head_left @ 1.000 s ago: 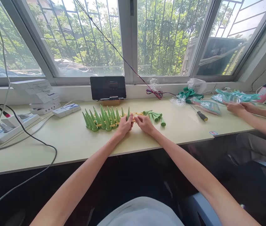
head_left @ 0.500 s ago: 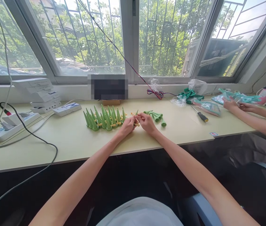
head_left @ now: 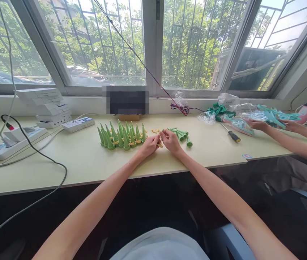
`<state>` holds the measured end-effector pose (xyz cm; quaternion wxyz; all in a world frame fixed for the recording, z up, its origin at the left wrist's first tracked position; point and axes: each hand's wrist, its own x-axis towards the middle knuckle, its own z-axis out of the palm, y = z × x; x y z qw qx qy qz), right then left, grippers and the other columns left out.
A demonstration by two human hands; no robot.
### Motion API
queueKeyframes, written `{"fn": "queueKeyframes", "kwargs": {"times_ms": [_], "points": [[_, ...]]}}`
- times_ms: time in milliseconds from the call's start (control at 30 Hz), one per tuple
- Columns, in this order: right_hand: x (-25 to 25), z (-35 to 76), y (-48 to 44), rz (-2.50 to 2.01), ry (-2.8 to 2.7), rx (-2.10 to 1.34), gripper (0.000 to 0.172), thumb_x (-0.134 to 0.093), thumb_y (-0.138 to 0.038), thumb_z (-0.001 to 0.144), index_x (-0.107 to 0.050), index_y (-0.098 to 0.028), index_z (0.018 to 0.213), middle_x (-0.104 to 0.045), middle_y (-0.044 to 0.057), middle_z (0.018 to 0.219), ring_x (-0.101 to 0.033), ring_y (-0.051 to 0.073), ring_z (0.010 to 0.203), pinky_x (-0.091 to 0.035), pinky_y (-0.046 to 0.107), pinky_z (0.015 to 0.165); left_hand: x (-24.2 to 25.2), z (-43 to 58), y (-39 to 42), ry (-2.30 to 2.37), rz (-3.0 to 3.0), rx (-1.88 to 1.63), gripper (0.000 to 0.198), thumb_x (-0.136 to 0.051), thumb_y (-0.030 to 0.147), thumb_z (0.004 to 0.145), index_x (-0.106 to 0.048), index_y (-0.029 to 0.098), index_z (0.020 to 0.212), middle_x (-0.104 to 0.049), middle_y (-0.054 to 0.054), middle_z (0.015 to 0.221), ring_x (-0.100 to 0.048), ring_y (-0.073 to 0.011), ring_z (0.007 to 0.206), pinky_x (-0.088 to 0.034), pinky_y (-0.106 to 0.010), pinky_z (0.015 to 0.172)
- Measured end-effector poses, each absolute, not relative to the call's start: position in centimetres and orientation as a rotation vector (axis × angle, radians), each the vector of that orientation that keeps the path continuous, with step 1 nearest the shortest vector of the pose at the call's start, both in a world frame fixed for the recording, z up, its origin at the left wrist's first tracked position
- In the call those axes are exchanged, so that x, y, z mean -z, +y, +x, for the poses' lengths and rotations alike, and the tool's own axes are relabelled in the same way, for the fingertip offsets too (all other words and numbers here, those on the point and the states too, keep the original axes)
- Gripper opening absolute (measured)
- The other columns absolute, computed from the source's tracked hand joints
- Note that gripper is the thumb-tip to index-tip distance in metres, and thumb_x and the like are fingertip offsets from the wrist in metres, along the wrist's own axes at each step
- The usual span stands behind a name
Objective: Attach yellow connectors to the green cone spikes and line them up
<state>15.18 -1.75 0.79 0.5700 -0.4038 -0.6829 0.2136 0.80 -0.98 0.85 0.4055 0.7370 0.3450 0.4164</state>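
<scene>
My left hand [head_left: 150, 145] is closed around a small piece, mostly hidden by my fingers; a yellow clip-like part [head_left: 160, 145] of it shows below them. Against it, my right hand [head_left: 170, 141] pinches with its fingertips, and what is in that pinch is hidden. To the left, several green cones [head_left: 126, 141] stand upright in rows, some with yellow parts around them. Just right of my right hand lie several loose green cones [head_left: 182, 135] on their sides. Behind my hands are small yellow pieces [head_left: 155, 131] on the table.
A screwdriver [head_left: 234, 136] and plastic bags [head_left: 238, 125] lie to the right, near a co-worker's hands [head_left: 259, 125] handling green packaging. White boxes [head_left: 45, 106] and a power strip [head_left: 15, 144] with cables occupy the left. A blurred dark screen [head_left: 127, 102] stands behind the cones.
A green tip that stuck up between my hands is no longer visible. My hands stay together in nearly the same place. The co-worker's nearer hand has moved left.
</scene>
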Motion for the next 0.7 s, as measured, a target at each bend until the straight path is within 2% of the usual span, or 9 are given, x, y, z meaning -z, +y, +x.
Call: {"fn": "queueKeyframes", "kwargs": {"times_ms": [200, 333, 467, 567, 700], "points": [[-0.6, 15.1, -1.6, -0.932, -1.528, -0.587, 0.037, -0.050, -0.055, 0.085, -0.044, -0.022, 0.071, -0.051, -0.001, 0.062, -0.047, 0.012, 0.055, -0.043, 0.026, 0.055, -0.8, 0.8, -1.2, 0.885, 1.921, -1.117, 0.044, -0.042, 0.048, 0.093, -0.052, 0.017, 0.063, -0.049, 0.001, 0.050, -0.040, -0.0092, 0.041, -0.031, -0.023, 0.045], [-0.6, 15.2, -1.6, -0.979, -1.419, -0.592, 0.032, -0.050, -0.050, 0.086, -0.042, -0.022, 0.071, -0.047, -0.002, 0.059, -0.043, 0.011, 0.050, -0.038, 0.025, 0.049, -1.1, 0.5, -1.5, 1.019, 2.076, -1.294, 0.038, -0.041, 0.040, 0.094, -0.049, 0.018, 0.064, -0.050, 0.000, 0.057, -0.042, -0.0114, 0.050, -0.032, -0.024, 0.052], [-0.9, 15.8, -1.3, -1.017, -1.250, -0.508, 0.028, -0.046, -0.046, 0.088, -0.044, -0.022, 0.074, -0.043, -0.004, 0.056, -0.040, 0.011, 0.049, -0.035, 0.025, 0.047, -1.1, 0.2, -1.7, 1.136, 2.192, -1.452, 0.030, -0.038, 0.035, 0.096, -0.050, 0.019, 0.074, -0.054, 0.000, 0.065, -0.044, -0.0125, 0.056, -0.033, -0.025, 0.058], [-1.9, 16.5, -0.8, -1.046, -1.206, -0.412, 0.027, -0.046, -0.045, 0.089, -0.045, -0.022, 0.074, -0.045, -0.003, 0.058, -0.041, 0.012, 0.050, -0.035, 0.025, 0.048, -1.1, 0.2, -2.0, 1.102, 2.302, -1.392, 0.033, -0.037, 0.036, 0.095, -0.048, 0.019, 0.069, -0.051, 0.001, 0.060, -0.041, -0.0117, 0.053, -0.032, -0.026, 0.057], [-4.1, 16.9, 0.1, -1.053, -1.257, -0.333, 0.027, -0.048, -0.043, 0.087, -0.047, -0.021, 0.071, -0.048, -0.002, 0.059, -0.045, 0.012, 0.052, -0.037, 0.025, 0.052, -0.9, 0.3, -2.5, 0.927, 2.543, -1.123, 0.037, -0.047, 0.033, 0.089, -0.041, 0.018, 0.056, -0.044, 0.003, 0.051, -0.036, -0.0093, 0.049, -0.030, -0.025, 0.056]]}}
